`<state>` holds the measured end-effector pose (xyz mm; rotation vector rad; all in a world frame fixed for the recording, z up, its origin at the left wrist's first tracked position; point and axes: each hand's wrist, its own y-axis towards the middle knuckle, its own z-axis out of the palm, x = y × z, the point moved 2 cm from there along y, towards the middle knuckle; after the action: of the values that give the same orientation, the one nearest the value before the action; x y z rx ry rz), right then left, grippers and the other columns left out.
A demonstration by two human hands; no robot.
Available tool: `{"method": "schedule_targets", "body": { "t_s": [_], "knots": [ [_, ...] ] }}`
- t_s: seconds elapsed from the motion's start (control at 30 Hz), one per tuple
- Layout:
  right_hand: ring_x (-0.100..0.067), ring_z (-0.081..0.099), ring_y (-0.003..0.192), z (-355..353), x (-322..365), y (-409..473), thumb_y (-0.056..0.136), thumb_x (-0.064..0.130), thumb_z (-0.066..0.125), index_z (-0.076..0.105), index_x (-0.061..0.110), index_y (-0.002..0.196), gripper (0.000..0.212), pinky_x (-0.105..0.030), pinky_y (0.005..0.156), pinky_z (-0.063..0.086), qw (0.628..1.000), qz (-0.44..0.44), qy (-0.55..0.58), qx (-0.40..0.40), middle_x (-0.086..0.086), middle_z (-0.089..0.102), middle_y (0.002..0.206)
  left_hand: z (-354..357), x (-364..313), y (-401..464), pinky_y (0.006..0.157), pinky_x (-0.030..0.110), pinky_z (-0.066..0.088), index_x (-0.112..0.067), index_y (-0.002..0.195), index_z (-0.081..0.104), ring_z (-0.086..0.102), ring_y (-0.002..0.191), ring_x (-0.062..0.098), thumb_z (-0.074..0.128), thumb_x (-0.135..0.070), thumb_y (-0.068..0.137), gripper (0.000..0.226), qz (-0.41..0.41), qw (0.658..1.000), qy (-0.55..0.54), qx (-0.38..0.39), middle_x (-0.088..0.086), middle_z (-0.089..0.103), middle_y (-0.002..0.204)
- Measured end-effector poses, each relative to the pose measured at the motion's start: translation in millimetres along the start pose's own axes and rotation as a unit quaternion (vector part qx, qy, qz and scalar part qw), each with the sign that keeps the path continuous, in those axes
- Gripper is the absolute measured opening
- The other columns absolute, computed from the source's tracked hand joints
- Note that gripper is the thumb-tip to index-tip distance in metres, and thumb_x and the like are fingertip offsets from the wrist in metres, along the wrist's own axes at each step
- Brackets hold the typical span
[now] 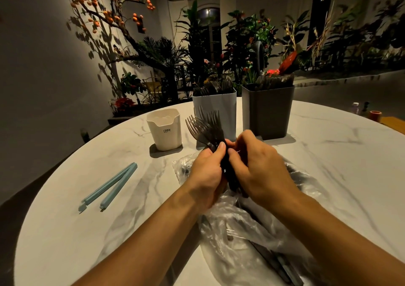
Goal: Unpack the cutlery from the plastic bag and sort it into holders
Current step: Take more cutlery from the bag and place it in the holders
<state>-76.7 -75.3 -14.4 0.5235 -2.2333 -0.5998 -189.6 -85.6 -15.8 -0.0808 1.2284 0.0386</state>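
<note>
A bundle of dark plastic forks [207, 128] fans out above the clear plastic bag [241, 224], tines pointing away from me. My left hand [208, 171] grips the handles from the left, and my right hand [258, 167] grips them from the right. More dark cutlery lies inside the bag near the table's front edge. Behind the forks stand a light grey holder [228, 110] with forks in it and a dark grey holder [268, 112] with other cutlery. A small cream holder [164, 132] stands to the left.
A light blue bag clip [109, 187] lies open on the white marble round table [339, 165] at the left. Small bottles and an orange tape roll [375, 115] sit at the far right edge. Plants line the wall behind.
</note>
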Motion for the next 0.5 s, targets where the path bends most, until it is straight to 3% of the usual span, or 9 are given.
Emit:
{"method": "schedule_targets", "body": {
  "t_s": [0.1, 0.17, 0.3, 0.4, 0.5],
  "knots": [
    [-0.009, 0.057, 0.069, -2, 6, 2, 0.092, 0.055, 0.049, 0.047, 0.029, 0.096, 0.026, -0.037, 0.061, 0.056, 0.997, -0.040, 0.023, -0.059, 0.016, 0.054, 0.076, -1, -4, -1, 0.075, 0.037, 0.058, -0.012, 0.100, 0.067, 0.072, 0.086, 0.021, 0.043, -0.029, 0.107, 0.030, 0.025, 1.000, 0.009, -0.001, 0.010, 0.074, 0.089],
    [-0.007, 0.053, 0.069, -8, 10, 7, 0.091, 0.053, 0.055, 0.050, 0.028, 0.098, 0.027, -0.032, 0.058, 0.053, 0.992, -0.057, 0.042, -0.108, 0.016, 0.050, 0.076, 1, -6, -4, 0.080, 0.043, 0.059, -0.011, 0.097, 0.065, 0.072, 0.083, 0.022, 0.042, -0.028, 0.107, 0.030, 0.039, 0.999, 0.026, 0.006, 0.008, 0.073, 0.082],
    [-0.004, 0.055, 0.075, -8, 17, 15, 0.082, 0.046, 0.074, 0.060, 0.024, 0.104, 0.034, -0.017, 0.065, 0.046, 0.986, -0.034, 0.149, -0.060, 0.015, 0.055, 0.084, 9, -1, -8, 0.084, 0.041, 0.058, -0.014, 0.098, 0.065, 0.071, 0.084, 0.021, 0.042, -0.020, 0.107, 0.025, 0.035, 0.999, 0.033, 0.009, 0.007, 0.073, 0.084],
    [-0.004, 0.054, 0.070, -9, 11, 16, 0.073, 0.046, 0.082, 0.062, 0.025, 0.101, 0.039, -0.014, 0.060, 0.043, 0.981, 0.015, 0.179, -0.070, 0.013, 0.055, 0.079, 15, 1, -10, 0.091, 0.039, 0.057, -0.021, 0.104, 0.062, 0.070, 0.099, 0.020, 0.036, -0.013, 0.108, 0.027, 0.042, 0.996, 0.071, 0.035, 0.008, 0.072, 0.103],
    [-0.004, 0.055, 0.067, -13, 4, 18, 0.071, 0.046, 0.084, 0.065, 0.026, 0.095, 0.036, -0.015, 0.057, 0.045, 0.978, 0.047, 0.186, -0.086, 0.011, 0.057, 0.076, 16, 0, -15, 0.075, 0.025, 0.059, -0.019, 0.109, 0.058, 0.070, 0.091, 0.013, 0.032, -0.007, 0.108, 0.028, 0.049, 0.991, 0.103, 0.067, 0.006, 0.068, 0.105]
  ]
}}
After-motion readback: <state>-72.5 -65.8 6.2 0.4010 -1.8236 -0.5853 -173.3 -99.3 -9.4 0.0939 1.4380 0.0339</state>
